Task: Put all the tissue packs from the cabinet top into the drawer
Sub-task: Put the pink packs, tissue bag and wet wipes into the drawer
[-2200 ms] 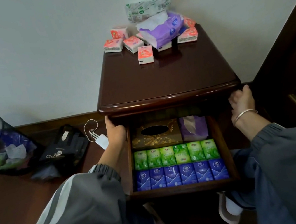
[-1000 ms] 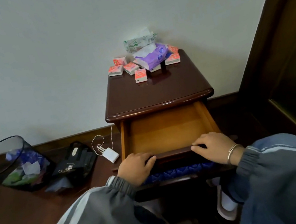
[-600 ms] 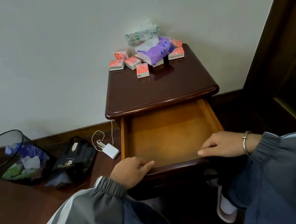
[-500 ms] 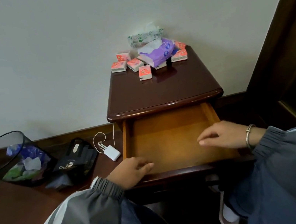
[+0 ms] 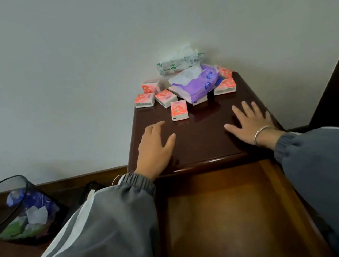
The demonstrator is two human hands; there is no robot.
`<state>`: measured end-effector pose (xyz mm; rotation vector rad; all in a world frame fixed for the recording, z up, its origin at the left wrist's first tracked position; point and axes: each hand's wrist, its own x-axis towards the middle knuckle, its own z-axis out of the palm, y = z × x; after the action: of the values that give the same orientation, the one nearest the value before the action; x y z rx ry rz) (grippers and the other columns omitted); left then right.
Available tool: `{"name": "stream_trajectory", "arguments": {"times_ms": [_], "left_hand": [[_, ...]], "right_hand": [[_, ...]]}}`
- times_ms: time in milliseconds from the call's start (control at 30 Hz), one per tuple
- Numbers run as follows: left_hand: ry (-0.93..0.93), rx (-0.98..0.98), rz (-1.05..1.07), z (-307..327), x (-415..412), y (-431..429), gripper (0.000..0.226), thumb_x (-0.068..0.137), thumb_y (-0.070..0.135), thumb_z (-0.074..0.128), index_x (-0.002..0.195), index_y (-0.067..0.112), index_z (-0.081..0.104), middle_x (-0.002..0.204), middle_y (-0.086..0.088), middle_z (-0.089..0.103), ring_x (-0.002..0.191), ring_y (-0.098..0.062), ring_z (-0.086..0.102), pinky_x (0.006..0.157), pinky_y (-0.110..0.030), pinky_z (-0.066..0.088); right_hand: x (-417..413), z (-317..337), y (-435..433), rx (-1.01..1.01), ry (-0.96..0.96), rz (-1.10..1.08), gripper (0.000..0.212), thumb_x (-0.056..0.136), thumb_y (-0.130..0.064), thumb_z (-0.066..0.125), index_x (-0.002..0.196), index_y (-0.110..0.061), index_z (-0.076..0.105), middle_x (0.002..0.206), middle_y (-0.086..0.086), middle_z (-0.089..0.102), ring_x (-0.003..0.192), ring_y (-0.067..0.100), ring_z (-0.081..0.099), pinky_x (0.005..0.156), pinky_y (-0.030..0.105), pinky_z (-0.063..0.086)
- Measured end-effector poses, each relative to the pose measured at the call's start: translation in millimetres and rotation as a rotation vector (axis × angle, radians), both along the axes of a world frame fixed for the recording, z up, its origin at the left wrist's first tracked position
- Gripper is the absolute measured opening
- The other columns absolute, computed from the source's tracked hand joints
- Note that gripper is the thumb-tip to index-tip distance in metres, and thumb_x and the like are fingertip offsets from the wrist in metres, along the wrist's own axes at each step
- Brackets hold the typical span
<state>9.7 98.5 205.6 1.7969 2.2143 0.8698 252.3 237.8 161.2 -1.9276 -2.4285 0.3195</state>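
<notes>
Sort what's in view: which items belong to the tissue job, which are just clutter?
Job:
- small pink packs, nearest one
- purple soft pack
- green-printed pack against the wall
- cabinet top
- open drawer, nothing visible inside
- left hand and right hand, both empty

Lying about:
- mesh waste bin
- black bag, mostly hidden

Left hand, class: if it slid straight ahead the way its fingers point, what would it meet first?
Probably the nearest pink tissue pack, standing alone ahead of the left hand. The fingers angle slightly right toward it, though depth is hard to judge; the cabinet top between looks bare.
</notes>
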Motion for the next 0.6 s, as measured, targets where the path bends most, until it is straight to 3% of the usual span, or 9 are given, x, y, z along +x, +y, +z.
{"name": "stream_trajectory", "arguments": {"times_ms": [200, 500, 600], "left_hand": [[0.258, 0.132, 0.062, 8.4, -14.5, 101.5, 0.056, 0.09, 0.03, 0.053, 0.142, 0.014, 0.037, 0.145, -0.009, 0.037, 0.129, -0.031, 0.039, 0.101, -0.046, 0.036], [0.576, 0.119, 0.156, 36.4, -26.6, 244.9, 0.062, 0.092, 0.011, 0.048, 0.148, 0.018, 0.022, 0.158, -0.004, 0.019, 0.143, -0.027, 0.02, 0.107, -0.047, 0.027], [0.625, 0.094, 0.187, 32.2, -27.5, 262.7, 0.05, 0.09, 0.005, 0.05, 0.138, 0.012, 0.04, 0.155, -0.007, 0.024, 0.144, -0.028, 0.017, 0.11, -0.048, 0.023]], "right_hand": [[-1.0, -22.4, -0.4, 0.099, -0.026, -0.032, 0.074, 0.083, -0.074, 0.016, 0.147, -0.038, 0.013, 0.159, -0.005, 0.009, 0.146, 0.02, 0.005, 0.114, 0.052, 0.009], [-2.6, -22.0, -4.3, 0.165, -0.011, -0.057, 0.073, 0.08, -0.073, 0.019, 0.146, -0.041, 0.013, 0.158, -0.007, 0.011, 0.146, 0.018, 0.007, 0.115, 0.049, 0.011], [-2.3, -24.5, -5.7, 0.188, -0.005, -0.062, 0.073, 0.08, -0.073, 0.021, 0.145, -0.042, 0.014, 0.158, -0.008, 0.012, 0.146, 0.017, 0.007, 0.115, 0.048, 0.011]]}}
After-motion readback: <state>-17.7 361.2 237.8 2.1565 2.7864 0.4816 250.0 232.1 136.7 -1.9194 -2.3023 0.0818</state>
